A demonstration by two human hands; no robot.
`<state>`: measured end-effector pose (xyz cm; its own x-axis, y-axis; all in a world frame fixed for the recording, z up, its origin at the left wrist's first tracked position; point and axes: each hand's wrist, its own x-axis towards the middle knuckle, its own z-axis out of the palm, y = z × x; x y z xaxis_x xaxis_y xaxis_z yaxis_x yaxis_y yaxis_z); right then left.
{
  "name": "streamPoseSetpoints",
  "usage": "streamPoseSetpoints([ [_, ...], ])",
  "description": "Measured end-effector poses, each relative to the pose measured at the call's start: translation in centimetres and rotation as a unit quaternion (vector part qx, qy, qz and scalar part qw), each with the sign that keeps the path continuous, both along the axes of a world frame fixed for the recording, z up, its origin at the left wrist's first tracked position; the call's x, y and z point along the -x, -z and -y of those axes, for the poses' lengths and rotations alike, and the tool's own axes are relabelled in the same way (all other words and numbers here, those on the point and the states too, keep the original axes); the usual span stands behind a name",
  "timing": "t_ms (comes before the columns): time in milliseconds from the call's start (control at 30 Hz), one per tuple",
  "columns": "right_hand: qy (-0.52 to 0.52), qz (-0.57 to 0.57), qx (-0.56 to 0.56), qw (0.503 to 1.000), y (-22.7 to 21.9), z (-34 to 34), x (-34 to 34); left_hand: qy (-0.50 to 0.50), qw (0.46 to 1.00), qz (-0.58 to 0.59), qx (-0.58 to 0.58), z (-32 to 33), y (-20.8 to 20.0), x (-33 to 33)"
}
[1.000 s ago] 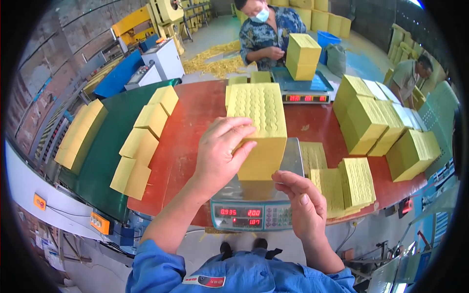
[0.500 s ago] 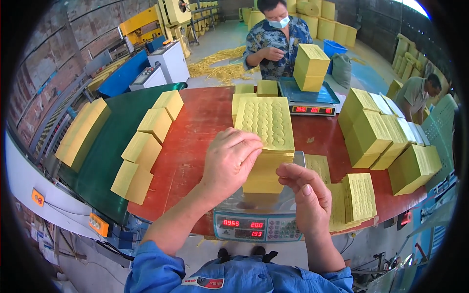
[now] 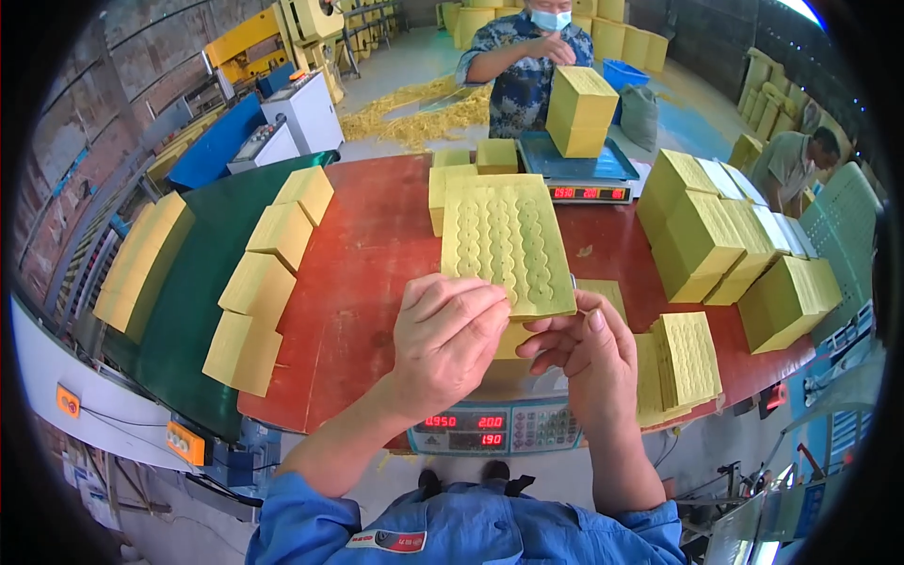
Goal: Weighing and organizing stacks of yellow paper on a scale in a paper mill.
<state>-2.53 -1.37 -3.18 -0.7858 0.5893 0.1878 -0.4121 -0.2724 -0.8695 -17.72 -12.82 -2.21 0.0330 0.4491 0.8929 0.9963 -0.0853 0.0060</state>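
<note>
Yellow paper sheets, embossed with rows of scalloped rings, top a tall stack in front of me. My left hand is closed on their near edge, fingertips pressed together over it. At the near right corner, my right hand has its curled fingers against the sheets, some just under the edge; its exact hold is partly hidden. Below stands a digital scale with a lit red display and keypad. The sheets and my hands cover most of its pan.
Yellow paper blocks line the green belt at left. More blocks and a small stack stand right on the red table. Across it, a co-worker stands behind a second scale bearing a block.
My right hand has moved up to the sheets' near right corner. The top sheets' near edge sits closer to me, with my left hand still on it. The scale's readout has changed.
</note>
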Motion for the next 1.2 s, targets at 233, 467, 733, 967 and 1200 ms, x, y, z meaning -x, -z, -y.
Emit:
streamPoseSetpoints([
  [233, 0.04, 0.115, -0.079, 0.989, -1.3, -0.5, 1.2, 0.007, 0.999, -0.042, 0.015, 0.6, 1.1, 0.5],
  [467, 0.107, 0.099, -0.086, 0.986, 0.5, 0.5, -0.2, 0.089, 0.862, 0.488, -0.101, 2.6, 3.0, -2.3],
  [733, 0.134, 0.095, -0.068, 0.984, 3.4, 1.1, -6.3, 0.149, 0.728, 0.668, -0.023, 1.9, 5.4, -7.5],
  [967, 0.319, 0.11, -0.07, 0.939, 5.9, -2.8, -15.9, 0.294, 0.639, 0.704, 0.093, -6.3, 7.3, -13.6],
  [1200, 0.428, 0.284, -0.128, 0.848, 7.7, -11.5, -22.2, 0.297, 0.571, 0.733, 0.219, -15.9, 11.3, -19.0],
])
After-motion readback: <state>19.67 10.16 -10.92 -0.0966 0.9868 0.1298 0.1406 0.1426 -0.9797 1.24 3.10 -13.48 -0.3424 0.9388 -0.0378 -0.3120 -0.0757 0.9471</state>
